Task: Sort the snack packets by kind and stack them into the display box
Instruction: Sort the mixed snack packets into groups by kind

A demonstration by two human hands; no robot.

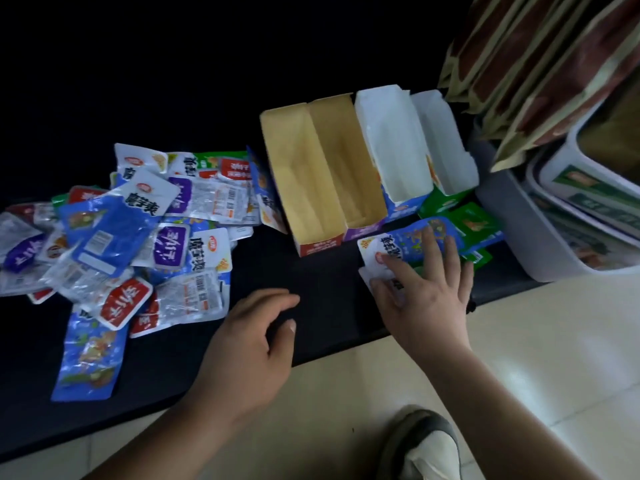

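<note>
A dark worktop point(325, 282) carries everything, and its front edge runs slantwise above a pale tiled floor point(554, 341). Towards the left end lies a loose heap of snack packets point(138, 230) in blue, purple, red and clear wrappers, overlapping every way. One long blue packet point(88, 362) trails out of the heap towards the front edge.

Near the back, right of the middle, four open display boxes stand side by side and touching. Two are brown-lined boxes point(298, 174) and two are white-lined boxes point(391, 147), and nothing shows inside any of them.

Just in front of the white-lined pair, near the right front corner, lies a small stack of blue packets point(412, 240), with green packets point(474, 220) overlapping to its right. The right hand point(426, 289) lies flat on the blue stack with its fingers point(427, 237) spread wide and straight, pressing down. The blur may hide whether the thumb hooks under the white edge.

The left hand point(249, 344) hangs over bare worktop between the heap and the boxes, its fingers loosely curled and holding nothing.

Off the right end stands a grey tub point(512, 230) of packaged goods, with brown bags point(540, 64) leaning above it. A shoe point(426, 445) shows on the floor.
</note>
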